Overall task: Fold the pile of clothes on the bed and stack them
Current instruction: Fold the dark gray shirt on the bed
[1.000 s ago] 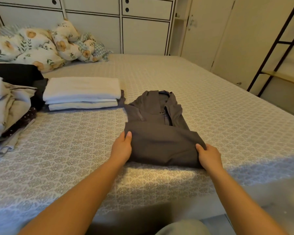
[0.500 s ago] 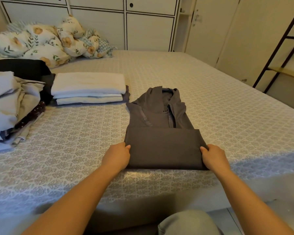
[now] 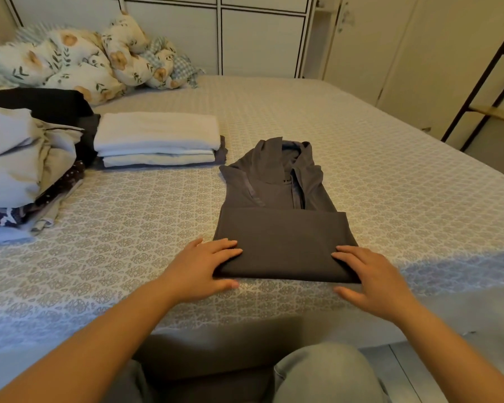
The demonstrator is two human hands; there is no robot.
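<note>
The grey top (image 3: 280,216) lies near the bed's (image 3: 390,181) front edge, its lower part folded up over itself, collar end pointing away. Both hands lie flat and released, fingers straight: the left hand (image 3: 200,270) on the near left corner, the right hand (image 3: 371,276) on the near right corner. To finish well, I'd press the crease evenly along the near edge, then bring the folded end over the collar with corners square, so it sits flat on the stack (image 3: 157,139) just beside it. The unfolded pile (image 3: 26,167) waits further left.
</note>
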